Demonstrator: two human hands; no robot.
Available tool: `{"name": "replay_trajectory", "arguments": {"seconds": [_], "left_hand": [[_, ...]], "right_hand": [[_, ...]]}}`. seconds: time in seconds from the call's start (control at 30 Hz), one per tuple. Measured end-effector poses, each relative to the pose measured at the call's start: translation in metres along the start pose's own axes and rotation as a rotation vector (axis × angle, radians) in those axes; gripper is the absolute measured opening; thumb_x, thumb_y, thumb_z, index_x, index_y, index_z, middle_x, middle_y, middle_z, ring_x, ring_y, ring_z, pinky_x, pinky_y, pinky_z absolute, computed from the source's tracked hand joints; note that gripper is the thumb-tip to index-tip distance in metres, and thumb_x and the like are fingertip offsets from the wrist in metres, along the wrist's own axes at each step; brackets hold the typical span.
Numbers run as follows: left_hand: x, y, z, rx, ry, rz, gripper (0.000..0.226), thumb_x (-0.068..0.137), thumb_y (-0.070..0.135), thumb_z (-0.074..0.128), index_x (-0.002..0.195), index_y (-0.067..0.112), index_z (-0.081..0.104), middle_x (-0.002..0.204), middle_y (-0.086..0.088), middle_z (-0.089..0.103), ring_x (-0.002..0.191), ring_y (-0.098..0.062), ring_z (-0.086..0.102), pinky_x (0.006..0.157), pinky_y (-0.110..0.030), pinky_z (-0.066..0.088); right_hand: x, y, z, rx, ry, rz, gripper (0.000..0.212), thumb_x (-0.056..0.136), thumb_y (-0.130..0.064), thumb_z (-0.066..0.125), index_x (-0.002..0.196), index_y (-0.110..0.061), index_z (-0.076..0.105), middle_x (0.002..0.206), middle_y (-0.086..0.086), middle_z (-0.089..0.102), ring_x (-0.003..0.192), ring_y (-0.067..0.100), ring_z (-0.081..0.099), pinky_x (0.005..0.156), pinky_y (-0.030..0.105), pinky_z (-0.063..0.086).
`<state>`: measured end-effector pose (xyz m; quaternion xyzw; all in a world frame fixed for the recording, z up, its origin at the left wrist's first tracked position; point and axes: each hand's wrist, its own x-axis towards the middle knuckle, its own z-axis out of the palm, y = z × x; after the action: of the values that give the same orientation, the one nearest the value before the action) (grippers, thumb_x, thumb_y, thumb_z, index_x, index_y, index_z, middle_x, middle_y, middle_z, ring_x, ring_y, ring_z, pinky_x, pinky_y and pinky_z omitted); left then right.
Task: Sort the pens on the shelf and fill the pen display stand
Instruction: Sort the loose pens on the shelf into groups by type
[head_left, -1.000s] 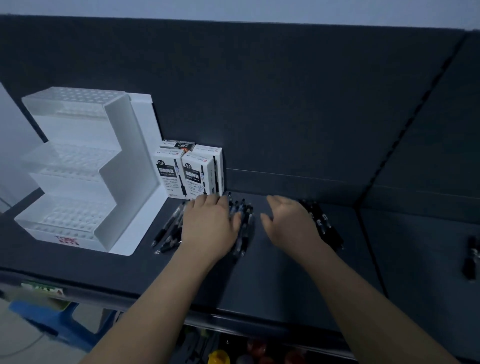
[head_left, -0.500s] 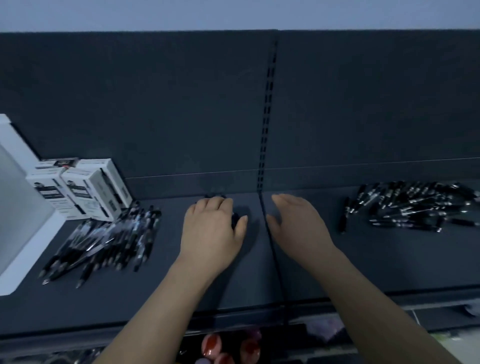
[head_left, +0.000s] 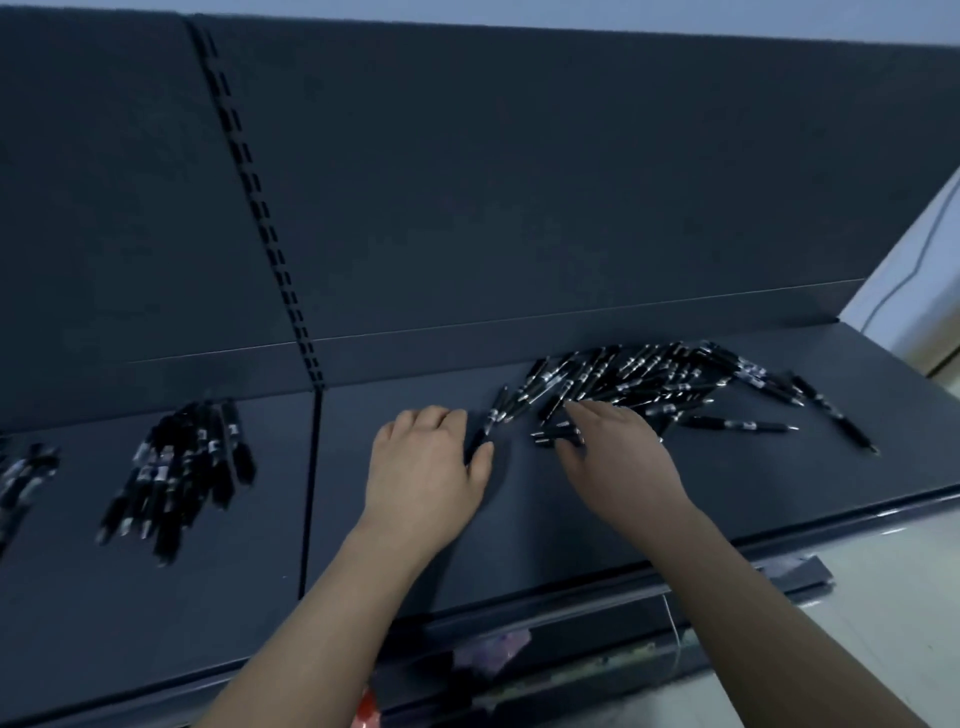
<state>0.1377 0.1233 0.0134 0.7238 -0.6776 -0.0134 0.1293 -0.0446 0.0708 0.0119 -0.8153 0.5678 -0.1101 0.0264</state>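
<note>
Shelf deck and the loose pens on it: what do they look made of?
Shelf deck: probably painted or powder-coated sheet steel, dark grey and matt. The even, flat surface and the slotted upright behind it suggest this. Pens: black plastic barrels, fairly glossy, with pale printed bands and small highlights glinting on them. The tips may be metal, but they are too small to tell.

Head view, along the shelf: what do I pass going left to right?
blurred pens at the frame edge → pen bundle → shelf seam → left hand → right hand → outlying pen → pale wall
</note>
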Motion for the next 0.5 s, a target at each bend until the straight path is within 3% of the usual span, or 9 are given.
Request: {"name": "replay_trajectory", "arguments": {"seconds": [0.33, 0.5], "left_hand": [[0.056, 0.026, 0.041, 0.040, -0.136, 0.002, 0.039, 0.095, 0.045, 0.039, 0.119, 0.019, 0.054, 0.121, -0.001, 0.056, 0.110, -0.024, 0.050, 0.089, -0.035, 0.041], [0.069, 0.045, 0.058, 0.029, -0.146, 0.025, 0.040, 0.095, 0.044, 0.041, 0.123, 0.018, 0.054, 0.122, 0.000, 0.056, 0.111, -0.023, 0.050, 0.089, -0.034, 0.041]], "right_hand": [[0.018, 0.072, 0.000, 0.033, -0.026, 0.156, 0.041, 0.098, -0.028, 0.047, 0.134, -0.011, 0.051, 0.132, 0.003, 0.057, 0.123, 0.022, 0.050, 0.107, 0.030, 0.033], [0.027, 0.102, 0.007, 0.054, -0.041, 0.183, 0.037, 0.096, -0.023, 0.049, 0.128, -0.009, 0.057, 0.124, 0.005, 0.062, 0.116, 0.024, 0.054, 0.102, 0.029, 0.036]]}}
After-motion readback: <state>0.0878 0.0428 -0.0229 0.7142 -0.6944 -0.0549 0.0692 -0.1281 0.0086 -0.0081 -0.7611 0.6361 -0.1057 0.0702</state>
